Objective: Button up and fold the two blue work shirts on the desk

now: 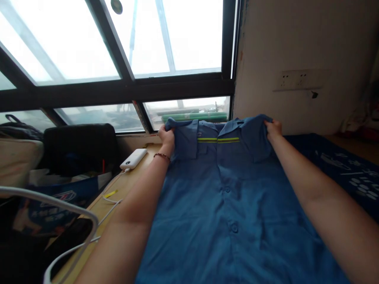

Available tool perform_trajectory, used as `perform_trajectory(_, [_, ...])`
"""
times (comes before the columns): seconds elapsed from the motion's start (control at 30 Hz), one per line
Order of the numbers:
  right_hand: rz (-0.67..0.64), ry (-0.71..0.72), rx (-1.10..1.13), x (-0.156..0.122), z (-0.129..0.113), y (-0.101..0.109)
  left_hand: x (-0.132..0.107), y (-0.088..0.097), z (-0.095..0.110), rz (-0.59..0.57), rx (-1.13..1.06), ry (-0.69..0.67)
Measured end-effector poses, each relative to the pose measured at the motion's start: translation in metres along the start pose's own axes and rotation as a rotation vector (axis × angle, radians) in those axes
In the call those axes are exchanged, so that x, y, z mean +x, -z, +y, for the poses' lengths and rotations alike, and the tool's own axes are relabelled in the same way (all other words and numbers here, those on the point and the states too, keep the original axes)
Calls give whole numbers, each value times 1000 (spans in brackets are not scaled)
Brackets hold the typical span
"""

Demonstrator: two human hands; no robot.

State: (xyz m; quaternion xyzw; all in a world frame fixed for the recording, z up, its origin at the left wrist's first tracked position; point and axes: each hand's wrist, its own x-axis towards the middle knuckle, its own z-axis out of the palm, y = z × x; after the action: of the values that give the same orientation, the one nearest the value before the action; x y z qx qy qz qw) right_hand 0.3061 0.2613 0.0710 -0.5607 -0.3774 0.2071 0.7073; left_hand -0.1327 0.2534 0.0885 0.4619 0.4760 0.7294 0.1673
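A blue button-front work shirt (201, 205) is spread out before me, its collar end away from me and yellow-green stripes across the chest. My left hand (167, 138) is closed on the shirt's upper left corner, by the short sleeve. On the opposite side, my right hand (273, 129) pinches the upper right corner. Both arms reach forward along the shirt's sides, and the cloth between the hands is fairly taut with some creases lower down. A beaded bracelet (162, 156) circles my left wrist.
Left of the shirt, a white power bank (134, 159) with a cable plugged in lies on the wooden surface (118, 185). A thick white cable (74, 209) loops in the foreground. Bags (59, 205) stand at left, dark printed cloth (340, 165) at right. Window and wall sockets (301, 79) lie beyond.
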Motion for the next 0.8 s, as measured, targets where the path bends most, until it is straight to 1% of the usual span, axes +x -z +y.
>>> perform_trajectory(0.07, [-72, 7, 170, 5, -20, 5, 3, 0, 9, 20, -93, -29])
perform_trajectory(0.1, [-119, 1, 222, 3, -28, 10, 0, 3, 12, 17, -123, -21])
perform_trajectory(0.17, [-190, -17, 241, -9, -40, 24, -14, 13, 17, -1, -142, 24])
perform_trajectory(0.23, [-248, -20, 218, -32, -46, 44, -38, 30, 22, -10, -103, 87])
perform_trajectory(0.3, [-342, -4, 152, -62, -47, 70, -70, 55, 29, -38, -21, 123])
perform_trajectory(0.33, [-394, 13, 101, -79, -46, 86, -88, 70, 33, -80, 34, 124])
perform_trajectory(0.4, [-484, 41, -22, -115, -40, 122, -124, 107, 41, -219, 168, 111])
perform_trajectory(0.43, [-543, 50, -109, -134, -35, 142, -142, 127, 45, -323, 271, 93])
perform_trajectory(0.47, [-593, 68, -207, -154, -29, 161, -159, 148, 47, -448, 407, 53])
perform_trajectory(0.5, [-646, 103, -329, -174, -22, 180, -174, 168, 48, -546, 565, -11])
perform_trajectory(0.53, [-739, 144, -486, -194, -15, 197, -188, 187, 49, -660, 707, -92])
perform_trajectory(0.57, [-792, 200, -661, -212, -8, 211, -199, 202, 49, -756, 832, -173])
perform_trajectory(0.6, [-862, 273, -778, -229, -2, 223, -209, 214, 50, -829, 945, -236])
perform_trajectory(0.63, [-898, 358, -855, -243, 1, 231, -216, 221, 53, -880, 1038, -301])
perform_trajectory(0.7, [-924, 522, -999, -263, 2, 238, -226, 225, 62, -910, 1188, -438])
perform_trajectory(0.77, [-912, 683, -1129, -272, -6, 235, -232, 219, 74, -914, 1278, -599])
perform_trajectory(0.8, [-908, 755, -1181, -274, -12, 231, -234, 214, 80, -934, 1301, -669])
